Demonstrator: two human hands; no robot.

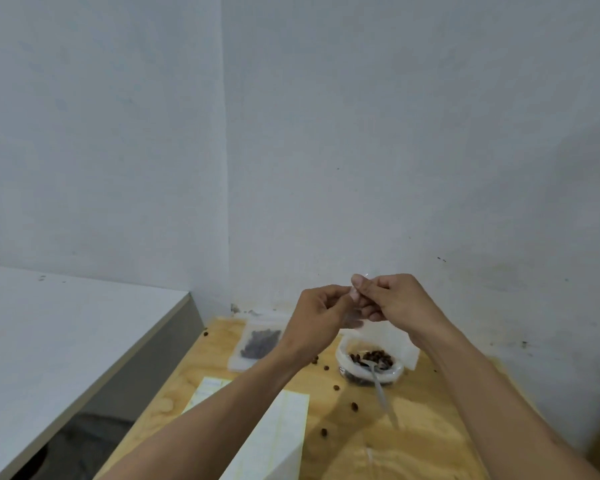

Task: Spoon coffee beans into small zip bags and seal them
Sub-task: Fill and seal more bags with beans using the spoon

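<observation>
A small clear zip bag (355, 318) is pinched at its top between the left hand (321, 315) and right hand (390, 299), above the bean container (369, 365) on the bench (430, 427). The mouth is judged to be being opened or sealed; which cannot be told, and the spoon (381, 389) would be needed next if filling follows

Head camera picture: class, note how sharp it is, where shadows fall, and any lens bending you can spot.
Head view: soft and slightly blurred all over, so the clear bag pinched between the left hand and right hand barely shows; light is flat, with faint shadows on the wooden table; the wide lens bows the wall corner; the spoon handle smears.
</observation>
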